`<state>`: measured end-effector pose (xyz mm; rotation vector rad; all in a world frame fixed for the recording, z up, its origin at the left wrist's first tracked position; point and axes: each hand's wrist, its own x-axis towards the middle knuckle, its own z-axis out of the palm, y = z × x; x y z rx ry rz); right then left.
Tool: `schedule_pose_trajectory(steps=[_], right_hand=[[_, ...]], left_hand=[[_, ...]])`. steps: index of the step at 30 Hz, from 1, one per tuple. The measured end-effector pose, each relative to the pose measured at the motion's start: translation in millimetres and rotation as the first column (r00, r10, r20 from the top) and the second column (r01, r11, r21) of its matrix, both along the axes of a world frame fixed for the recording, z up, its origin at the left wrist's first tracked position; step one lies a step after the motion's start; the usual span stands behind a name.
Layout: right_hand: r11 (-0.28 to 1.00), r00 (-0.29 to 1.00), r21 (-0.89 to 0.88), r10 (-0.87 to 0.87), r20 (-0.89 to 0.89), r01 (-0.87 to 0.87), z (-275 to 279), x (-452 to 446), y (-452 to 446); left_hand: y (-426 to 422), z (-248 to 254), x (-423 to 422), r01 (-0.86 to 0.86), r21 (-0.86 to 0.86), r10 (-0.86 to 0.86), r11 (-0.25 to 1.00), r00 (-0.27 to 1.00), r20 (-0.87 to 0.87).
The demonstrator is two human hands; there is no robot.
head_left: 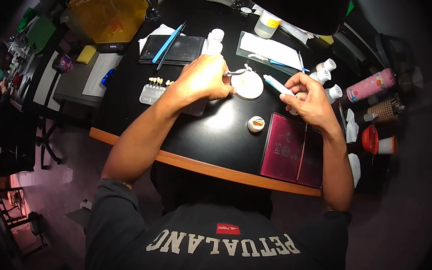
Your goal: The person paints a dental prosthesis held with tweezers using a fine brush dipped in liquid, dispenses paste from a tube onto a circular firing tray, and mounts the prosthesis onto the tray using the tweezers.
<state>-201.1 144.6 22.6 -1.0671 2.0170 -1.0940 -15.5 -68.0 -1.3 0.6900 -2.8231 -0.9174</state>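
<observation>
My left hand (205, 81) is closed around a slim metal instrument that looks like forceps (235, 72); most of it is hidden by the fingers. At its tip is a small whitish piece (247, 67), above the upper part of a round cream disc (249, 86) on the black table. My right hand (306, 99) grips a slender white and light-blue tube (279, 84), its narrow end pointing left towards the disc. Below the hands stands a small open white jar (256, 123) with tan content. Partly behind my left forearm lies a clear tray (150, 94) with several tooth-shaped shade samples (155, 81).
A magenta case (283, 150) lies near the front edge. Several white bottles (324, 76) stand at right, with a pink flask (370, 85) beyond. Further back are a yellow-labelled bottle (267, 25), a glass slab with white paper (271, 49) and a dark plate (172, 49) bearing blue tools (167, 44).
</observation>
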Motion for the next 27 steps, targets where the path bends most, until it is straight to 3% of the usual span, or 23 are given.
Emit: schedule_pose_trajectory(steps=[1, 5, 8, 12, 17, 20, 27], right_hand=[[1.000, 0.994, 0.001, 0.012, 0.108, -0.012, -1.7, -6.0, -1.2], [0.997, 0.998, -0.071, 0.019, 0.059, -0.015, -3.5, -14.2, -8.3], [0.997, 0.999, -0.082, -0.003, -0.033, 0.000, -7.1, -21.9, -10.6], [0.995, 0.996, -0.097, -0.039, -0.081, 0.031, -6.3, -20.1, -11.2], [0.988, 0.996, -0.144, -0.060, -0.061, 0.051, -12.3, -19.7, -10.0], [0.989, 0.994, -0.145, -0.056, -0.095, 0.042, -14.6, -22.0, -9.3], [0.984, 0.991, -0.152, -0.106, -0.087, 0.092, -18.9, -25.4, -9.3]], left_hand=[[-0.2, -0.9, -0.2, -0.007, 0.007, 0.007, 1.000, 1.000, 0.001], [1.1, -5.5, -5.1, -0.083, 0.025, 0.086, 0.996, 0.991, -0.099], [8.3, -15.5, -11.5, -0.138, -0.075, 0.111, 0.988, 0.952, -0.286], [11.2, -47.3, -20.0, -0.145, -0.242, 0.014, 0.959, 0.881, -0.472], [12.7, -28.1, -18.8, -0.046, -0.015, 0.041, 0.999, 0.968, -0.247], [9.4, -38.2, -21.0, -0.027, 0.023, 0.032, 0.999, 0.950, -0.312], [9.5, -33.5, -19.5, -0.020, 0.014, 0.022, 1.000, 0.965, -0.262]])
